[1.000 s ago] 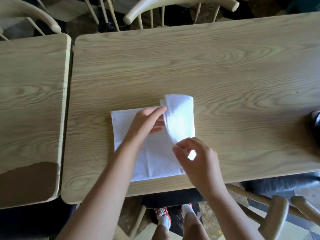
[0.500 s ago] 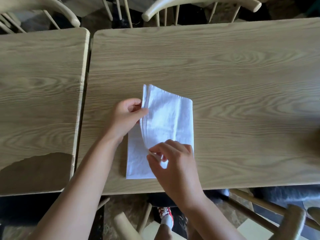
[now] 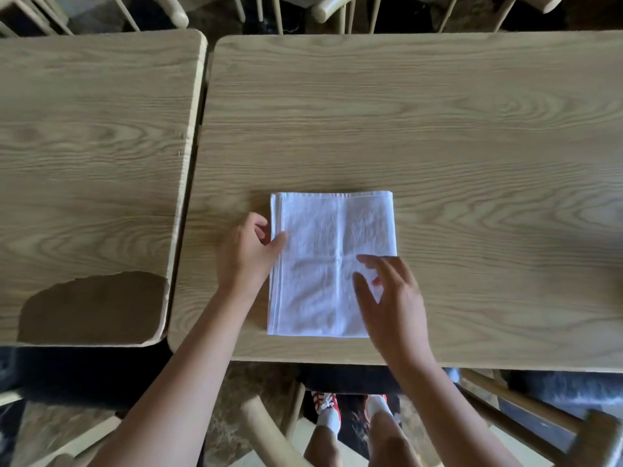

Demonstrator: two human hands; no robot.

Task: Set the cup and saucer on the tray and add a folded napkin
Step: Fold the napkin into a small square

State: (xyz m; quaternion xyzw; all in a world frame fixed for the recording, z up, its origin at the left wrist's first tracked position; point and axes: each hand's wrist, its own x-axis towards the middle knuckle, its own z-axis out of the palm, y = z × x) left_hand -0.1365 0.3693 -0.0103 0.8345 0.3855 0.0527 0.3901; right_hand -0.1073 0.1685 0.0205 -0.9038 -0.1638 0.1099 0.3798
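A white napkin (image 3: 323, 251) lies folded flat into an upright rectangle on the wooden table (image 3: 438, 136), near its front edge. My left hand (image 3: 246, 254) is at the napkin's left edge, thumb on top and fingers curled at the layered edge. My right hand (image 3: 387, 298) hovers over the napkin's lower right part with its fingers spread and relaxed. No cup, saucer or tray is in view.
A second wooden table (image 3: 94, 146) stands to the left across a narrow gap, with a worn brown patch at its near corner. Pale wooden chairs (image 3: 337, 8) line the far side. Another chair (image 3: 539, 419) is by my legs at the lower right.
The raised right half of the napkin has been folded over to the left and laid flat. My right hand let go of it. My left hand shifted to the left edge.
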